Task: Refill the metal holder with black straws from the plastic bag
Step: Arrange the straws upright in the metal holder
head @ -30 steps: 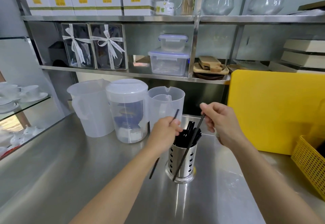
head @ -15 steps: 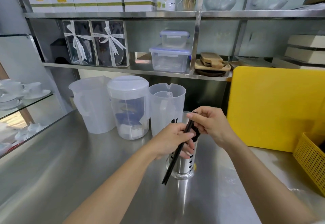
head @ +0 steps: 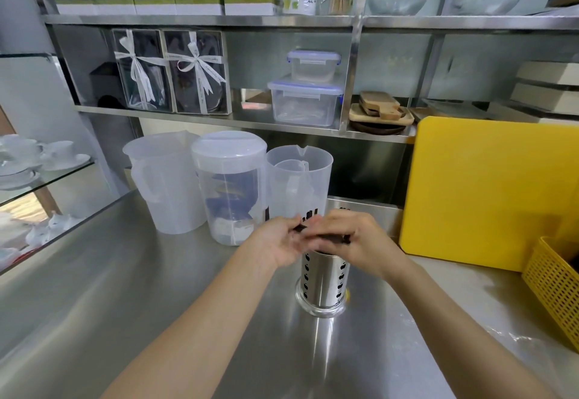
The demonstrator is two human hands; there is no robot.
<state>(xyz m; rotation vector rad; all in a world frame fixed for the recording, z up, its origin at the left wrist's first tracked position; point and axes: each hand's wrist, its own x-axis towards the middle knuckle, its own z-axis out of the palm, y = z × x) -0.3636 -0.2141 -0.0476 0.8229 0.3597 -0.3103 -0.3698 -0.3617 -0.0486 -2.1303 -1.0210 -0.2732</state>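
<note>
Left hand point(head: 275, 242): I am pinching black straws point(head: 326, 237) crosswise over the metal holder point(head: 324, 279).
Right hand point(head: 354, 239): I am closing on them too.
Handling: light, slippery, crushable; I am favouring mid-length.

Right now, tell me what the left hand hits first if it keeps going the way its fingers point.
Likely the right hand: the left hand points rightward at it, black straws between them.

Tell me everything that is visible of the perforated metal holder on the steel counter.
The perforated metal holder is a shiny steel cylinder with rows of dark teardrop-shaped holes and a wider ring foot. It stands upright on the steel counter, in front of the clear plastic jug. Black straws rise from its top. The left hand and right hand meet over its rim and hide it.
</note>
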